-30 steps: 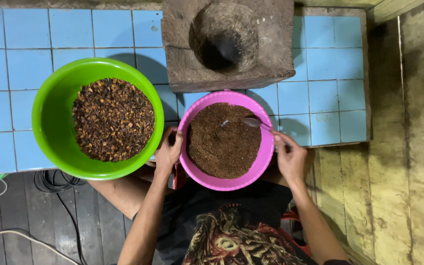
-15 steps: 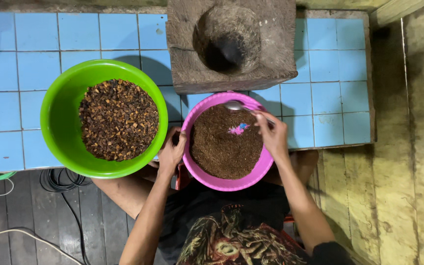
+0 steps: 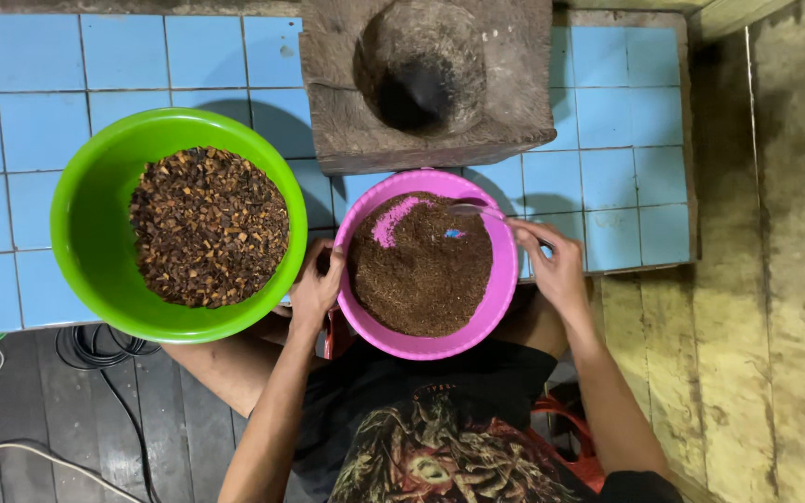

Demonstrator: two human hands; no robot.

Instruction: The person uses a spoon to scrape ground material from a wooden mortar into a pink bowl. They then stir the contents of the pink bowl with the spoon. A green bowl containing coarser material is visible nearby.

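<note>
The pink bowl [image 3: 505, 279] of fine brown grounds sits at six o'clock from the stone mortar [image 3: 426, 79], on our lap edge. Our left hand [image 3: 314, 289] grips its rim at nine o'clock; our right hand [image 3: 556, 265] is closed on a spoon [image 3: 477, 210] at the powder's two o'clock. We judge the grinding partly done: the green bowl [image 3: 95, 205] holds coarse pieces, the mortar looks empty.

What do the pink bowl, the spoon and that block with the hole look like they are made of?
Pink bowl: likely plastic, smooth and evenly bright with a thin rim. Spoon in the right hand: seemingly metal, grey and slightly shiny, though small. Block: probably wood, rough, brown and cracked, possibly stone, with a hollowed pit.
</note>
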